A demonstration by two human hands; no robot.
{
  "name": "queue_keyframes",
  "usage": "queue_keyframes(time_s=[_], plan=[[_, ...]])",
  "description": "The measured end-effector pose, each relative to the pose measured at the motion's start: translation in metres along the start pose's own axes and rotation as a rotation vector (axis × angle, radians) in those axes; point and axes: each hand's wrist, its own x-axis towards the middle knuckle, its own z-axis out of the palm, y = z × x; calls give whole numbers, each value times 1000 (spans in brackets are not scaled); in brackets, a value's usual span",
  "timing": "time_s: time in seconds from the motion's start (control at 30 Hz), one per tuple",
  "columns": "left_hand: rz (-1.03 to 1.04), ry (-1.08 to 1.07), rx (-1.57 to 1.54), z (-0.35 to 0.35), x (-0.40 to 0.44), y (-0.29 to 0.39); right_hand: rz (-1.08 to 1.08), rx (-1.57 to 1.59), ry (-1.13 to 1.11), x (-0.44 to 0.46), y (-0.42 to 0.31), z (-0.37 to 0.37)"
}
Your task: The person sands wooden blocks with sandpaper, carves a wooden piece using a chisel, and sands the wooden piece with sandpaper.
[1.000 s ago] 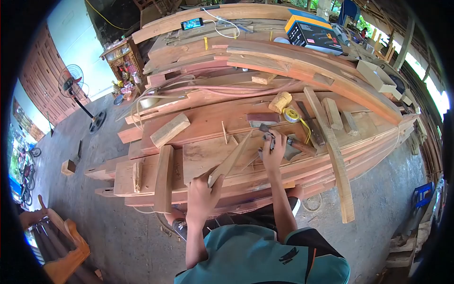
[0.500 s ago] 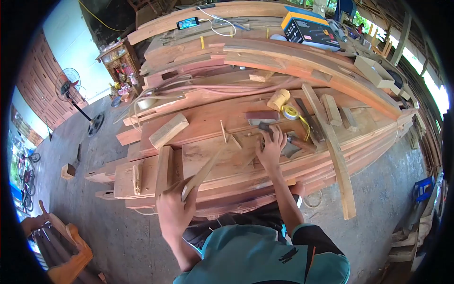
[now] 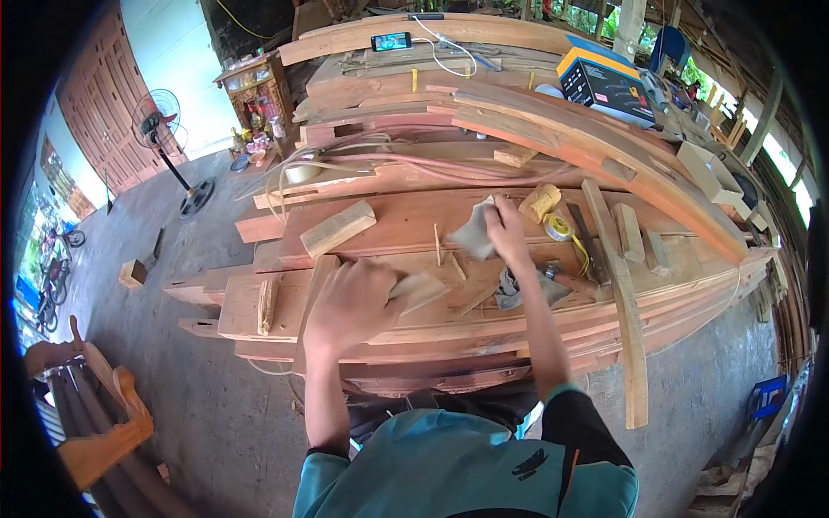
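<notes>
My left hand (image 3: 352, 304) is closed round the near end of a thin, tapered wooden piece (image 3: 420, 292), blurred by motion over the stacked planks. My right hand (image 3: 505, 226) pinches a greyish sheet (image 3: 474, 231) that hangs above the planks. Below my right hand, a grey cloth (image 3: 518, 289) lies beside a wooden-handled tool (image 3: 570, 281). To the right of the hand are a yellow tape measure (image 3: 558, 228) and a short rounded wood block (image 3: 540, 203). Small sticks lie between my two hands.
A long wooden bar (image 3: 623, 319) crosses the planks at the right. A wood block (image 3: 338, 228) lies at the left. Farther back are a phone (image 3: 391, 41), a coloured box (image 3: 604, 85) and an open carton (image 3: 710, 173). A fan (image 3: 177, 164) stands on the floor.
My right hand has left the dark tool and moved up, now holding the greyish sheet. The tapered piece in my left hand has swung to a flatter angle. The whole view has shifted slightly.
</notes>
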Motion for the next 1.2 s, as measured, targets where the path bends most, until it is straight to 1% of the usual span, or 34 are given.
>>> queue_keyframes(time_s=[0.03,0.1,0.17,0.23,0.33,0.4,0.47,0.5,0.53,0.57,0.6,0.63,0.7,0.73,0.77,0.8,0.83,0.87,0.93,0.97,1.0,1.07,1.1,1.13,1.17,1.2], plan=[[-57,-41,1,-2,11,0,45,375,-43,-19,-32,2],[-166,-128,0,0,32,8,52,608,-24,-48,-85,13],[-109,-108,20,6,39,18,-198,413,-47,-54,-114,22],[-71,-124,43,7,41,22,4,742,-90,-55,-123,32],[-81,-149,49,5,34,17,-222,760,-83,-63,-119,48],[-124,-136,10,3,23,10,-133,591,-87,-74,-89,68],[-149,-49,-78,-2,9,-2,54,562,-231,-80,-32,95],[-160,3,-120,-4,5,-5,145,540,-302,-76,-38,95],[-172,-9,-96,-4,1,-5,254,481,-348,-75,-42,87],[-183,-24,-74,-3,-4,-4,189,476,-354,-78,-48,82],[-193,-36,-52,-4,-5,-3,125,473,-358,-77,-78,68],[-201,-47,-33,-4,-4,-3,-114,519,-320,-73,-120,57],[-82,11,-148,-5,-8,3,-300,556,-225,-74,-167,52],[-28,36,-204,-4,-12,4,-387,579,-176,-78,-176,53],[-110,20,-201,-3,-16,2,-218,551,-238,-80,-160,57],[-190,12,-194,-1,-20,-1,-59,520,-302,-78,-130,63],[-271,10,-187,0,-25,-4,28,501,-359,-78,-113,66],[-277,31,-227,1,-29,-7,115,479,-416,-79,-97,68],[-136,74,-103,5,-27,4,158,459,-501,-77,-96,62],[-59,101,-41,6,-22,7,-113,379,-314,-80,-102,64],[-25,94,25,11,-20,3,-386,288,-131,-82,-136,61],[-6,170,-45,19,-22,3,-561,179,-27,-89,-147,60],[6,200,-66,20,-24,2,-483,168,-92,-84,-137,63],[-46,209,-223,27,-23,-3,-415,159,-149,-77,-125,66],[-104,202,-255,24,-28,-5,-243,114,-219,-74,-88,70],[-164,202,-295,22,-36,-6,-78,115,-292,-69,-84,65]])
